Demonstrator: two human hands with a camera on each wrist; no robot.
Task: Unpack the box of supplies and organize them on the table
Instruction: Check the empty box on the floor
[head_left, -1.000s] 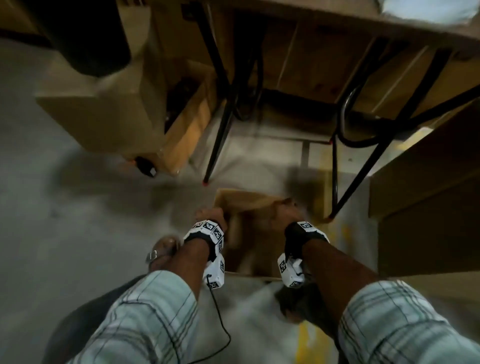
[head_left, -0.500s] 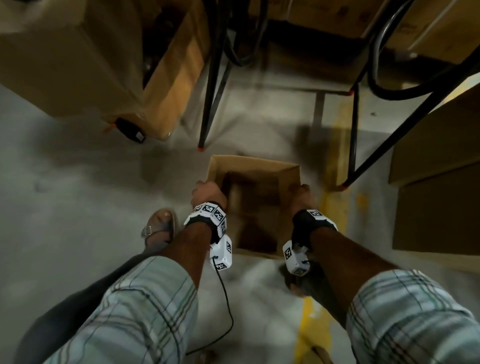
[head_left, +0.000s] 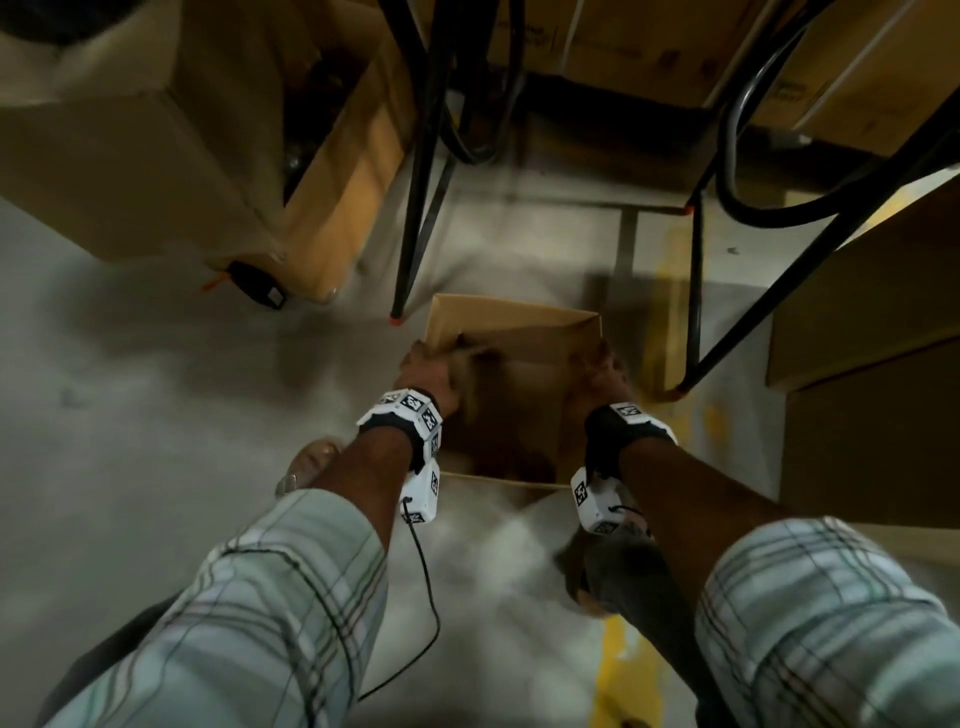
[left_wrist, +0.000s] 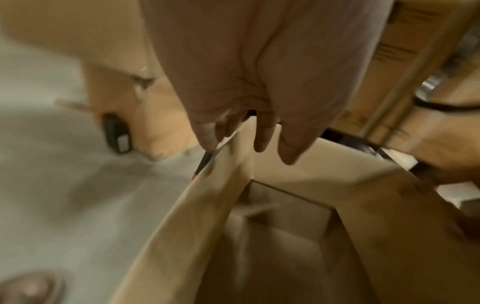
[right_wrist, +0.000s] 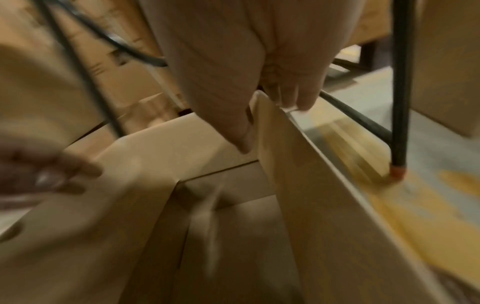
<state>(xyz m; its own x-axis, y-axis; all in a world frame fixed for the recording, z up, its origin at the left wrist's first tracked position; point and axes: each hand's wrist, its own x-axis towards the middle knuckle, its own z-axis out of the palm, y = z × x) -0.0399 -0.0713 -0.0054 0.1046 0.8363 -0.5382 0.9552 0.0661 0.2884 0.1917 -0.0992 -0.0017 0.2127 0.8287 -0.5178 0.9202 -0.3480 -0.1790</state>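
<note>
A small open cardboard box stands on the grey floor between my feet, its flaps up. My left hand grips the box's left flap, thumb inside and fingers outside. My right hand grips the right flap the same way. The inside of the box is dark and blurred; I cannot make out what it holds.
Black metal table legs with red feet stand just beyond the box. A large open carton is at the far left, more cartons at the right. A black cable loops behind. A yellow line runs along the floor.
My head has tipped further down, so the box sits higher and nearer the middle of the view. Both hands keep hold of the flaps, and the box has come a little toward me.
</note>
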